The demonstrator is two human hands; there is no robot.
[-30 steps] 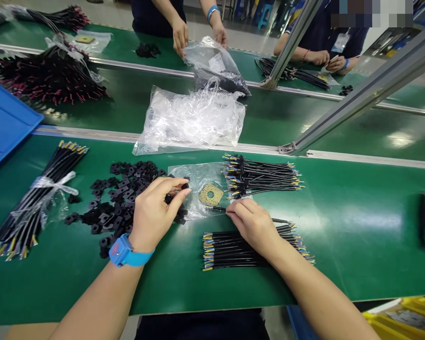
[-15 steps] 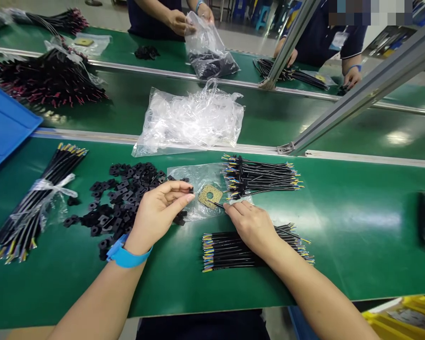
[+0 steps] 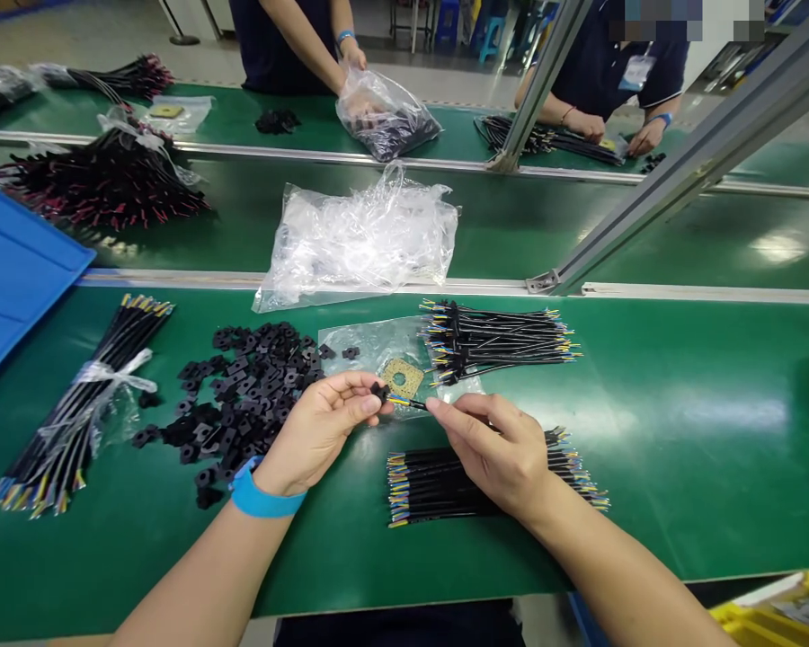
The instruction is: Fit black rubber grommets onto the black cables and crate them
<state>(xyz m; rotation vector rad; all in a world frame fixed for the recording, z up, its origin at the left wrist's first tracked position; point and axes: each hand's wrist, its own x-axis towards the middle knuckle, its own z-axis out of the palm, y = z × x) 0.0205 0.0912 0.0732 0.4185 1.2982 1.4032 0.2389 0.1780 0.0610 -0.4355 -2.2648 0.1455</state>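
Between thumb and fingers, my left hand (image 3: 333,422) pinches a small black grommet (image 3: 380,392) with a hole. My right hand (image 3: 502,445) grips a short black cable (image 3: 416,404), its bared yellow and blue wire ends pointing left at the grommet. The wire tips meet the grommet; whether they have entered the hole I cannot tell. Just behind them a yellowish square sponge (image 3: 404,377) with a round hole lies on a clear plastic bag (image 3: 351,337). Left of my left hand is a heap of black grommets (image 3: 256,386). Under my right hand lies a row of cables (image 3: 431,485).
Cables with grommets fitted (image 3: 505,337) lie behind my right hand. A tied cable bundle (image 3: 87,395) and a blue bin (image 3: 20,270) are at left. A crumpled clear bag (image 3: 364,238) rests at the rail. Two co-workers handle parts across the bench, beyond a metal post (image 3: 680,153).
My hands have come together, bringing the cable's wire ends to the grommet. My right hand has lifted and turned. Across the bench, a co-worker's hand has gone into the plastic bag.
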